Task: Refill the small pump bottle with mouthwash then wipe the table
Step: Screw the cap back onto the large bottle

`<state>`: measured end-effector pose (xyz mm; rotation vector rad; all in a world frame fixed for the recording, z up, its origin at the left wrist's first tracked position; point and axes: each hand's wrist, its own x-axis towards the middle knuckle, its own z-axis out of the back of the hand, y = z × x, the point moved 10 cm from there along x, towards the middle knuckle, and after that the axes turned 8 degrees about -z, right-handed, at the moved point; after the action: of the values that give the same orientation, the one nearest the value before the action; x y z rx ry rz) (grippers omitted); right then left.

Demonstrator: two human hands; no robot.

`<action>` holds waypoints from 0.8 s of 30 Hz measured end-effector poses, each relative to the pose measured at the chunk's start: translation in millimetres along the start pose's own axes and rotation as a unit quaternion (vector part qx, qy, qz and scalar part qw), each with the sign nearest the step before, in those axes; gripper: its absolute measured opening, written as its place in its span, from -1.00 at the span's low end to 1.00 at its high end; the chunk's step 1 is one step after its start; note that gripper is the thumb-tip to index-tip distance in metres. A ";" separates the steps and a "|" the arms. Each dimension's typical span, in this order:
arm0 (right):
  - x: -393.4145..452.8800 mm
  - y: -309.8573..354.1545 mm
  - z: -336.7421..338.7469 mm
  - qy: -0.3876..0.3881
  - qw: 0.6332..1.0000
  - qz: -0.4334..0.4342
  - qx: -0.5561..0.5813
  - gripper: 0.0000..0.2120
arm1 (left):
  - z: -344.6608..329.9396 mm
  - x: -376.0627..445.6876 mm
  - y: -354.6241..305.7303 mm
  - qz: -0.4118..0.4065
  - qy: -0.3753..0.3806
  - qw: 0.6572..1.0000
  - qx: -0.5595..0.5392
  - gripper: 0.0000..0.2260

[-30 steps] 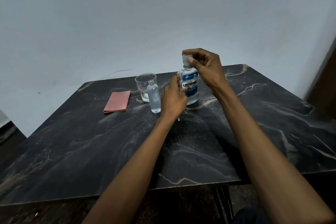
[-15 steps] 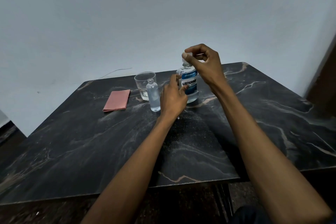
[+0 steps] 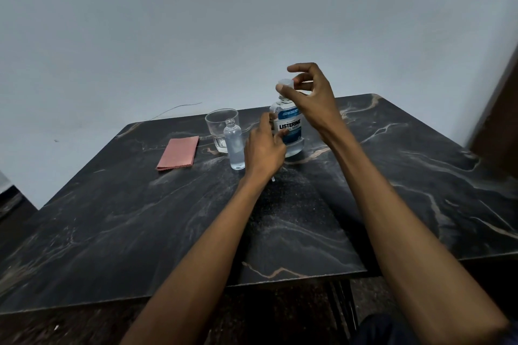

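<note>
We had the cap (image 3: 286,83) pinched off in our right hand (image 3: 311,98) above the mouthwash bottle (image 3: 290,127), which our left hand (image 3: 265,145) gripped on the table (image 3: 140,218); the open small pump bottle (image 3: 235,145) awaited filling, then wiping.

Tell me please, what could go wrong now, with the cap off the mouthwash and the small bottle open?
1. The small bottle has a narrow open neck and stands close to the left hand; a pour may miss it, or the hand may knock it over.
2. The right hand only pinches the cap by its fingertips above the mouthwash bottle; it could drop.
3. The glass stands just behind and could be bumped.
</note>
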<state>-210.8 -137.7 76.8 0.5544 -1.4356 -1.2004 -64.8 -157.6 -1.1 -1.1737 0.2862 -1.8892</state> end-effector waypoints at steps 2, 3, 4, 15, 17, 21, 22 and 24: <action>0.3 3.0 -3.9 0.015 1.000 0.002 -0.002 -0.67 | 0.4 -0.1 -0.1 0.000 0.001 1.000 0.003 -0.64; 0.1 4.2 -6.3 0.023 1.000 0.002 0.001 -0.68 | 1.7 -0.3 -0.2 -0.002 -0.002 1.000 0.005 -0.64; -0.9 5.4 -7.6 0.024 1.000 0.005 -0.001 -0.67 | 2.8 -0.5 -0.1 -0.003 -0.004 1.000 0.005 -0.65; -2.7 7.6 -9.8 0.030 0.999 0.010 -0.019 -0.70 | -3.8 0.9 0.6 -0.002 0.029 0.998 -0.051 -0.68; -3.4 8.7 -13.0 0.047 0.999 0.011 -0.020 -0.69 | -4.5 1.7 -0.9 -0.007 0.032 0.998 -0.050 -0.71; -5.2 12.5 -12.0 0.039 0.998 0.018 -0.038 -0.70 | -3.5 4.0 1.6 -0.010 0.028 0.999 -0.041 -0.74; -5.4 12.8 -10.5 0.028 0.999 0.017 -0.043 -0.71 | -3.6 4.2 1.2 -0.010 0.027 0.999 -0.041 -0.74; -5.3 13.1 -8.3 0.010 0.998 0.015 -0.052 -0.72 | -3.3 4.2 0.2 -0.009 0.026 0.999 -0.043 -0.74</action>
<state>-198.0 -131.2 84.9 0.4710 -1.3507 -1.2353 -68.1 -161.7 -0.4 -1.1890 0.3892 -1.9409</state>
